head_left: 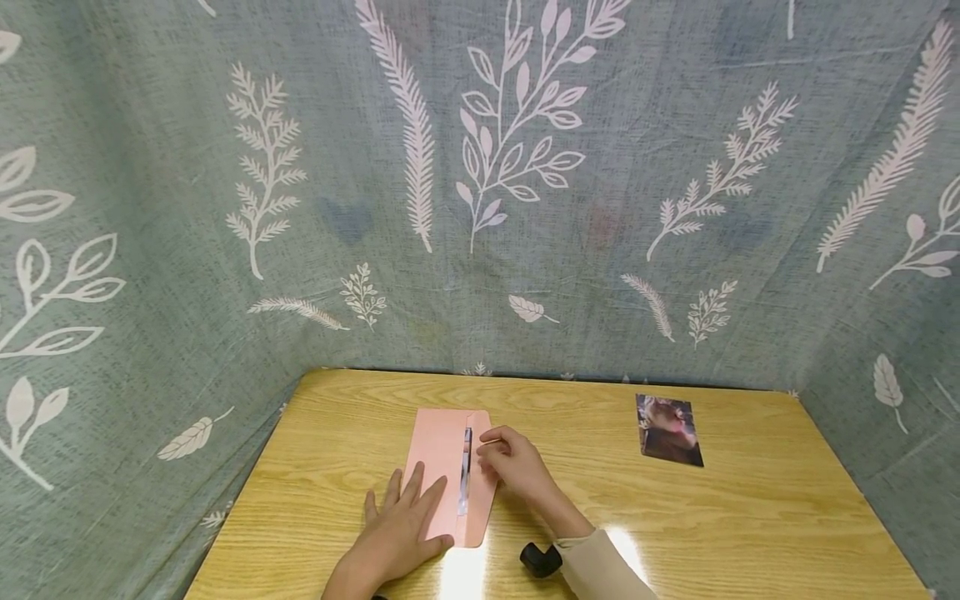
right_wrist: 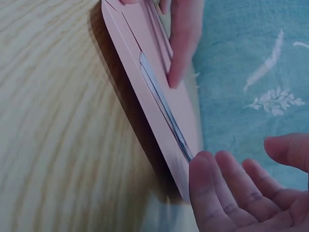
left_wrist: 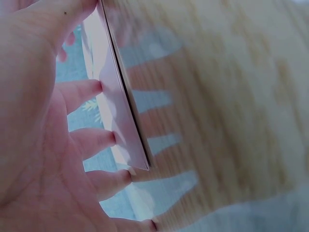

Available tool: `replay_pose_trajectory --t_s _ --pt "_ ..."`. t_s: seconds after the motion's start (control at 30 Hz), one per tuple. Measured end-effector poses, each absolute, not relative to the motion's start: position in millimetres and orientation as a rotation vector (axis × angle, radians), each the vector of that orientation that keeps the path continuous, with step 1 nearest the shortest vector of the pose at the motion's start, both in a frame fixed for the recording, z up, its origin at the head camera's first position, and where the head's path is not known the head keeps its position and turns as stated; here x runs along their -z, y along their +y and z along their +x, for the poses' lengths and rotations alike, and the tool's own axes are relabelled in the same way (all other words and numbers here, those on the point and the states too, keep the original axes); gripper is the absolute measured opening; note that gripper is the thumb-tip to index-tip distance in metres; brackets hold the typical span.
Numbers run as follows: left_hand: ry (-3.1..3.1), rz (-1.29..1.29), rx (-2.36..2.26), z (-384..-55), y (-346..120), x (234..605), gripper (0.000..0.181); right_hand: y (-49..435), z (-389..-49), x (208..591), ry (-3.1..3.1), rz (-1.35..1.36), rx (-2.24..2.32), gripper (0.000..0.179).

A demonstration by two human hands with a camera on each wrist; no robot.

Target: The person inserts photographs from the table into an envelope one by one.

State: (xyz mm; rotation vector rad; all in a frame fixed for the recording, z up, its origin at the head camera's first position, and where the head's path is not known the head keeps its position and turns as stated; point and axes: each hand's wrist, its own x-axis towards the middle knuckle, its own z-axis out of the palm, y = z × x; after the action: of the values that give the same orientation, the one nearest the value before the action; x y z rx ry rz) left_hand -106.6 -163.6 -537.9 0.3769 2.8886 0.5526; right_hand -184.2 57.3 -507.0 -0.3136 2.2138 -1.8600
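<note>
A pink envelope [head_left: 438, 475] lies on the table with its flap [head_left: 480, 487] folded out to the right. In its opening, a strip of a photo [head_left: 464, 471] shows; the rest is hidden inside. My left hand [head_left: 397, 529] rests spread over the envelope's lower left, and in the left wrist view its straight fingers [left_wrist: 89, 142] reach down at the envelope [left_wrist: 116, 96]. At the flap's upper right is my right hand [head_left: 517, 467], fingers loosely bent. The right wrist view has its fingertips [right_wrist: 203, 174] right by one end of the opening, with thumb apart.
A loose photo [head_left: 670, 429] lies flat on the wooden table [head_left: 750, 517], toward the back right. Behind the table hangs a grey-green curtain [head_left: 420, 275] with white leaf prints. A black device [head_left: 540, 560] sits at my right wrist, by the beige sleeve [head_left: 600, 567].
</note>
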Motion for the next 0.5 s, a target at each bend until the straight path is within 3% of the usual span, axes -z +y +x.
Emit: replay_pose_trajectory --t_s 0.2,0.5 --pt "2.888 0.369 -0.575 -107.6 -163.1 538.4 0.081 77.1 -194.6 520.2 2.227 -0.319 1.878 0.026" --pt "2.873 0.360 -0.614 -106.7 -163.0 539.4 0.083 111.9 -198.8 509.0 2.375 -0.289 1.855 0.026"
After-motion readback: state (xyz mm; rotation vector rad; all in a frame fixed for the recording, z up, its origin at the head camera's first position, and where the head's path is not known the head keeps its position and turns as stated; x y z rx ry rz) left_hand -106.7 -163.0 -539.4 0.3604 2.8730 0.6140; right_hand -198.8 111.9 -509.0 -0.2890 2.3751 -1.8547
